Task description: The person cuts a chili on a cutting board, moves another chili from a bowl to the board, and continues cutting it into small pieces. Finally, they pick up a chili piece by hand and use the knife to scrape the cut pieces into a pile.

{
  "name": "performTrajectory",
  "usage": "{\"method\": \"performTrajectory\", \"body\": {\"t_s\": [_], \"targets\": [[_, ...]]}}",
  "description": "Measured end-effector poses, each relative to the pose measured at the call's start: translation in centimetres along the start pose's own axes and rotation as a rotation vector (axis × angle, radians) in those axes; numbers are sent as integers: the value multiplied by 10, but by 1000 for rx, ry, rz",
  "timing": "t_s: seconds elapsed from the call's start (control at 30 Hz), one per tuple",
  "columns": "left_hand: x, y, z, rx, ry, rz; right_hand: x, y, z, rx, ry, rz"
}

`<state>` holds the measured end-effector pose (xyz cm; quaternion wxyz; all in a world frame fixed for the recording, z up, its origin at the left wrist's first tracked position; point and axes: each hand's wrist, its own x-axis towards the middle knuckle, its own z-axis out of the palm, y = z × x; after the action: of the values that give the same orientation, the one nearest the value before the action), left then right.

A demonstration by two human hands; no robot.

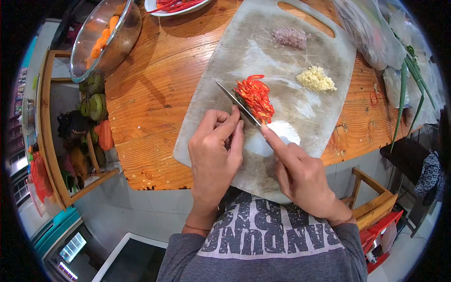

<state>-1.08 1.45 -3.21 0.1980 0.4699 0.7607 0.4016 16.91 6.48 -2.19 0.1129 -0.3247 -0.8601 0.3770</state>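
My right hand (303, 174) grips a knife (238, 104), its index finger stretched along the top toward the blade. The blade slants up to the left, against a pile of finely sliced red chili (256, 97) on the worn, pale cutting board (211, 101). My left hand (216, 145) is at the near side of the blade, fingers bent and drawn together, tips at or touching it. Whether anything is between those fingertips is hidden. Beyond the chili lie a heap of minced garlic (316, 79) and a smaller heap of chopped purplish shallot (290, 37).
A metal bowl (127, 40) with orange carrot pieces stands at the wooden table's (159, 84) far left. Near it is a white plate (181, 10) of red chilies. Plastic bags (371, 33) and green onion leaves (413, 70) lie at right. A wooden shelf (91, 188) stands left.
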Motion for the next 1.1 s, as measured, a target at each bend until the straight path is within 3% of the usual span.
{"method": "performTrajectory", "body": {"t_s": [0.2, 0.43, 0.6, 1.1], "targets": [[0, -1, 3, 4, 31, -14, 16, -6, 13, -93, 29, -8], [0, -1, 7, -29, 148, -66, -21, -3, 3, -55, 11, 40], [3, 0, 3, 97, 144, -42, -24, -2, -8, 5, 19, 79], [3, 0, 1, 72, 99, -4, -18, 3, -1, 27, 70, -14]]}}
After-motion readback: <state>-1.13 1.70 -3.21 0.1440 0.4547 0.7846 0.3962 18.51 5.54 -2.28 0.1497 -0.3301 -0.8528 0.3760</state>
